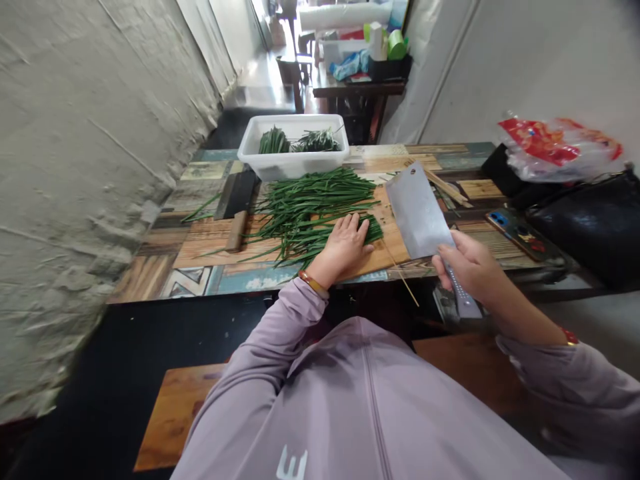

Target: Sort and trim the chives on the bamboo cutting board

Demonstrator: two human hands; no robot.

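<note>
A pile of long green chives (310, 207) lies across a wooden cutting board (393, 250) on the table. My left hand (345, 248) presses down on the near end of the chives, fingers curled over the bunch. My right hand (467, 267) grips the handle of a broad steel cleaver (417, 212), whose blade is lifted and tilted above the board's right end, apart from the chives.
A white tub (293, 163) holding more chives stands at the table's far side. A second cleaver (237, 200) with a wooden handle lies to the left. A phone (515, 230), black bags (590, 213) and a plastic bag (555, 150) sit at right. A rough wall runs along the left.
</note>
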